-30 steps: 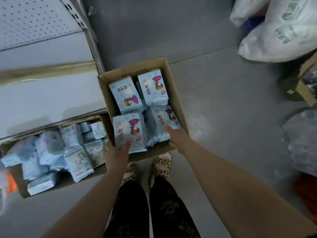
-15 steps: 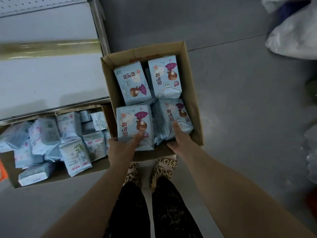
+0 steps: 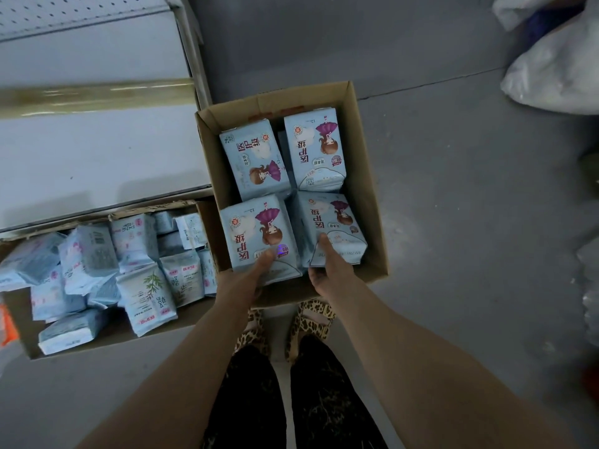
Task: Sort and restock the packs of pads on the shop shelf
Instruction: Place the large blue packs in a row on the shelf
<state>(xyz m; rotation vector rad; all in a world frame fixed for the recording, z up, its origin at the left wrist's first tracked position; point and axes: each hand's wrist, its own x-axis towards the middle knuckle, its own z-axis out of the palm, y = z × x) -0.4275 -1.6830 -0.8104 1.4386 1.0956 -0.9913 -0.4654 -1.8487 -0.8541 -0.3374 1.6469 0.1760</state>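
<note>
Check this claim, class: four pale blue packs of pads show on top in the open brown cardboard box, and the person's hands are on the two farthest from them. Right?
Wrong about which packs. The head view shows the left hand and the right hand on the near-left pale blue pack and the near-right pale blue pack, the two nearest the person. The rest holds.

I take the open box point(image 3: 366, 176) on the floor point(image 3: 453, 222) as my mark. Four packs lie in it in two rows: the far-left pack point(image 3: 252, 157) and far-right pack point(image 3: 316, 150) behind, the near-left pack point(image 3: 256, 228) and near-right pack point(image 3: 330, 225) in front. The left hand point(image 3: 246, 277) grips the near-left pack's near end, and the right hand point(image 3: 327, 270) grips the near-right pack's. Just left of the box, a low carton point(image 3: 29, 348) holds heaped loose packs point(image 3: 97, 270). The shelf point(image 3: 97, 157) stands behind it. Sacks point(image 3: 557, 69) lie far right of the box.
</note>
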